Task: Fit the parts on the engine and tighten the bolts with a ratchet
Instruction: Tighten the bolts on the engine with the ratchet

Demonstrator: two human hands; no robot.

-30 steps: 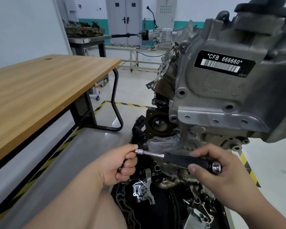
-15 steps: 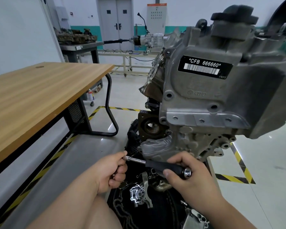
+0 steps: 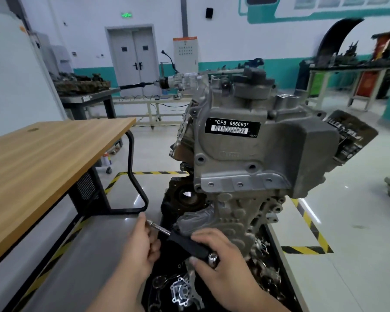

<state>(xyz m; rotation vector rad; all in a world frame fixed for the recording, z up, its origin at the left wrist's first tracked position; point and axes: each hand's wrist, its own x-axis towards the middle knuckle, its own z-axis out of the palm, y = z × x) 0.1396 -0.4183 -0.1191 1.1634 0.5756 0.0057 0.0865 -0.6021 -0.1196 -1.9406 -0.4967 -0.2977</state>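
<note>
Head view: the left hand (image 3: 138, 248) is curled closed around the bare metal end of a ratchet with a chrome shaft and black grip (image 3: 185, 243); its fingers hide the ratchet's head. The right hand (image 3: 223, 264) is closed on the black grip near the chrome butt cap, thumb beneath and fingers over the top. The ratchet lies tilted, its left end higher, low in front of the grey cast-aluminium engine (image 3: 257, 158). The engine stands upright in the centre, with a black label printed "*CFB 666660*" (image 3: 232, 127) on its upper face. Beneath the hands, a black tray (image 3: 277, 248) at the engine's foot holds loose metal parts, among them a silver cast housing with a round bore (image 3: 181, 293). A wooden-topped bench with a black tube frame (image 3: 43, 158) stands to the left, apart from the engine. Yellow-and-black hazard tape (image 3: 306, 249) marks the glossy floor around the work area.
</note>
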